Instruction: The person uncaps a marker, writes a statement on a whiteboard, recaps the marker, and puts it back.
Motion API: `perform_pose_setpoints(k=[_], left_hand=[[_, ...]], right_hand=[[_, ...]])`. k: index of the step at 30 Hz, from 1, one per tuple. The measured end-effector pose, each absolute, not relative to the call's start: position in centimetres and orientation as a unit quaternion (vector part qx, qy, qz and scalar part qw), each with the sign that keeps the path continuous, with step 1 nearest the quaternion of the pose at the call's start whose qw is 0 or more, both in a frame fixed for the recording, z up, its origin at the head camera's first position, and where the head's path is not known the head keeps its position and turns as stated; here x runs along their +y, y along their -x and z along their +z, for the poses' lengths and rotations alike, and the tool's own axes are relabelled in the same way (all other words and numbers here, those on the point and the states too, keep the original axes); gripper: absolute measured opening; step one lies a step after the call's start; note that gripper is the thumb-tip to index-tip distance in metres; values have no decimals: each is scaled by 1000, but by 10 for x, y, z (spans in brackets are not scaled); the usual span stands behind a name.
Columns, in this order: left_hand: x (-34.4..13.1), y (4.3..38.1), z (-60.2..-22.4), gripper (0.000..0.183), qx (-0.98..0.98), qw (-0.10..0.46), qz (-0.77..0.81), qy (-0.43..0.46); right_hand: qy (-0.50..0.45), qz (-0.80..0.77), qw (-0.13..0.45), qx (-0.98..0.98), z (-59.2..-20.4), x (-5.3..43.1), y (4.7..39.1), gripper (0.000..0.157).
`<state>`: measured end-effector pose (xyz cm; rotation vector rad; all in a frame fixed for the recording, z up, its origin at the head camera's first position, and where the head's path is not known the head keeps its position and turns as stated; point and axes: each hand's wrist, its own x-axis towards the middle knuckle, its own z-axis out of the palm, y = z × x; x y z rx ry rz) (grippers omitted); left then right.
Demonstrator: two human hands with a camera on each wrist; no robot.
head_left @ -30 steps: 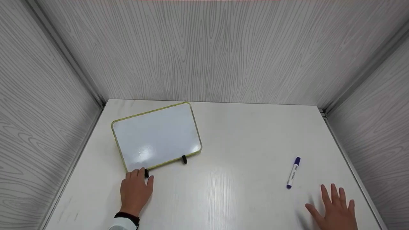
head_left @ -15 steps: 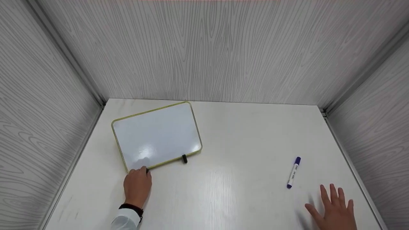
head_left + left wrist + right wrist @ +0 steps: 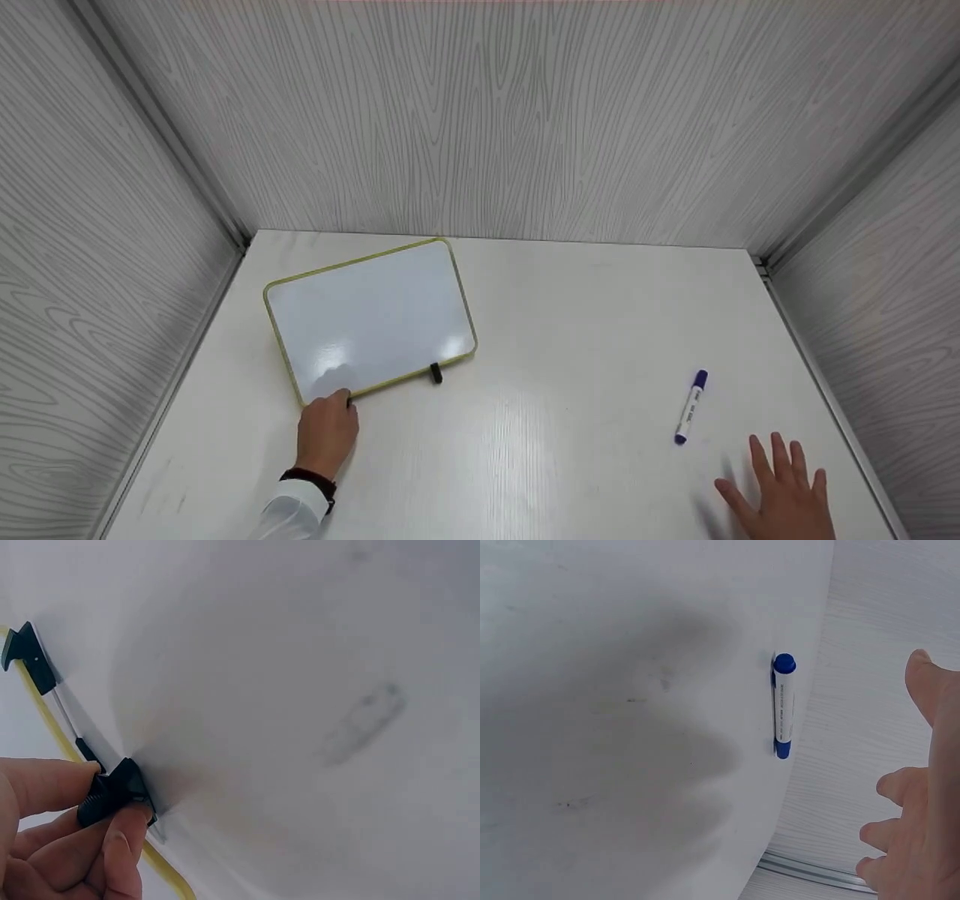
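Observation:
A whiteboard (image 3: 375, 315) with a yellow-green rim lies slanted on the left half of the white table. At its near-left corner my left hand (image 3: 327, 435) pinches a black clip-like foot (image 3: 112, 791) between thumb and fingers. Farther along the same edge sits a second black foot (image 3: 436, 373), and the left wrist view has a thin metal rod running between the two. My right hand (image 3: 787, 499) is spread over the table at the right, holding nothing. A white marker (image 3: 691, 407) with blue ends lies just beyond it, apart from the fingers.
Grey wood-grain panels enclose the table: a back wall (image 3: 495, 120), a left wall (image 3: 97, 285) and a right wall (image 3: 877, 322). Metal strips line the side edges. A dark band (image 3: 311, 480) and a white sleeve (image 3: 289, 517) cover my left wrist.
My left hand has turned slightly and its fingers have closed around the black foot; its thumb stood apart a second ago. Whiteboard, marker and right hand stay nearly in place.

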<state>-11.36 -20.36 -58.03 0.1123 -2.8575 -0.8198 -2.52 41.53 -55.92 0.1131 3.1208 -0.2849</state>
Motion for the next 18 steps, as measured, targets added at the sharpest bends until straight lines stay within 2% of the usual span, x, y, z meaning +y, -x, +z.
perform_pose_setpoints(k=[18], left_hand=[[-196, 107, -579, 10, -947, 51, -317, -34]], right_hand=[[-41, -95, 45, 994, -551, 413, 27, 96]])
